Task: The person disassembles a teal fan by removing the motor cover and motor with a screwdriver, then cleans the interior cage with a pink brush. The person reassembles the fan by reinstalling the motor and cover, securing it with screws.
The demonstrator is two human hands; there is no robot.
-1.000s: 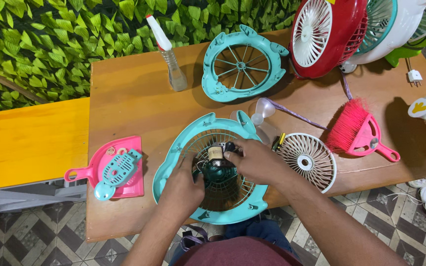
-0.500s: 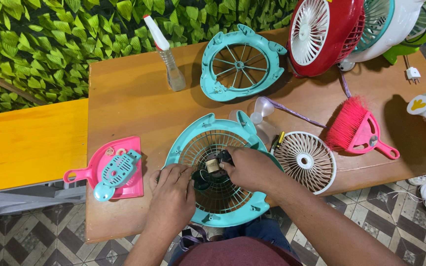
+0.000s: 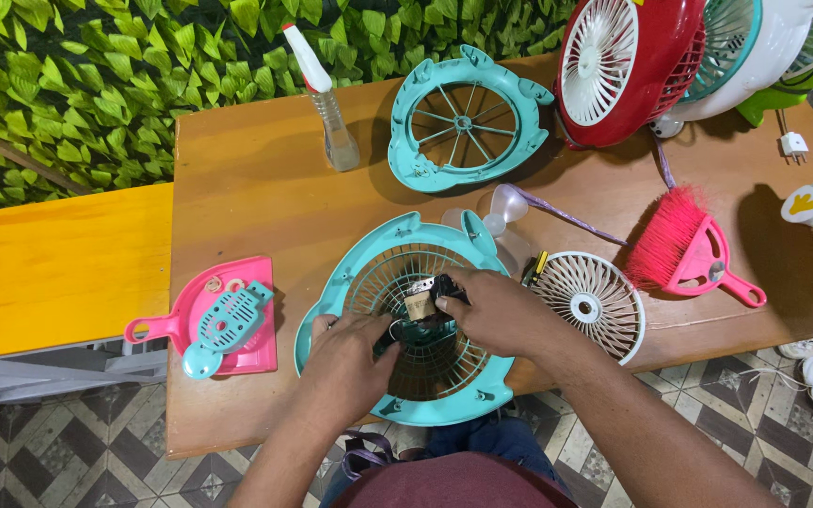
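Note:
A teal fan housing with a round grille lies flat at the near edge of the wooden table. My left hand rests on its lower left part, fingers curled toward the dark motor at the centre. My right hand comes in from the right and pinches a small tan and black part on top of the motor. Both hands cover much of the grille's middle.
A second teal fan frame lies at the back, beside a clear spray bottle. A pink dustpan holds teal parts and small washers. A white grille, a pink brush, a clear fan blade and several whole fans stand to the right.
Both hands have shifted slightly over the motor. My left hand slid a little toward the centre, and my right hand's fingers closed more on the small part.

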